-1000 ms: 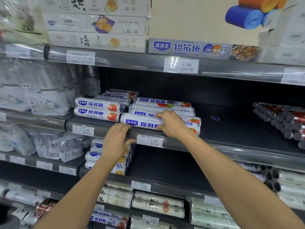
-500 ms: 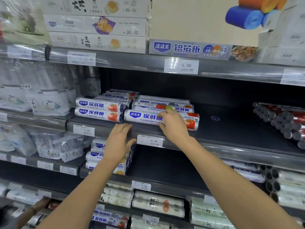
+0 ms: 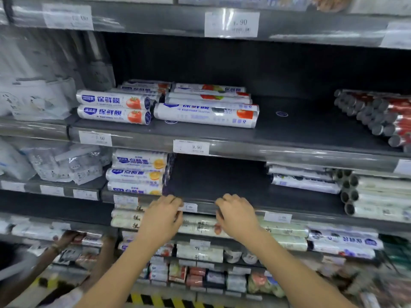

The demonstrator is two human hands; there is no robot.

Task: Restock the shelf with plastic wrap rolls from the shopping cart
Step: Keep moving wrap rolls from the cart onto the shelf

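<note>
The left hand point(image 3: 162, 218) and right hand point(image 3: 236, 215) hover side by side before the lower shelf rail point(image 3: 315, 215), backs up, fingers loosely curled and empty, forearms reaching up from below. The plastic wrap rolls point(image 3: 205, 114) lie stacked on the shelf point(image 3: 300, 130) above.

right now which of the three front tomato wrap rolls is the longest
The single roll lying right of the two stacked short rolls, above the 9.90 price tag; it is clearly longer than either.
</note>
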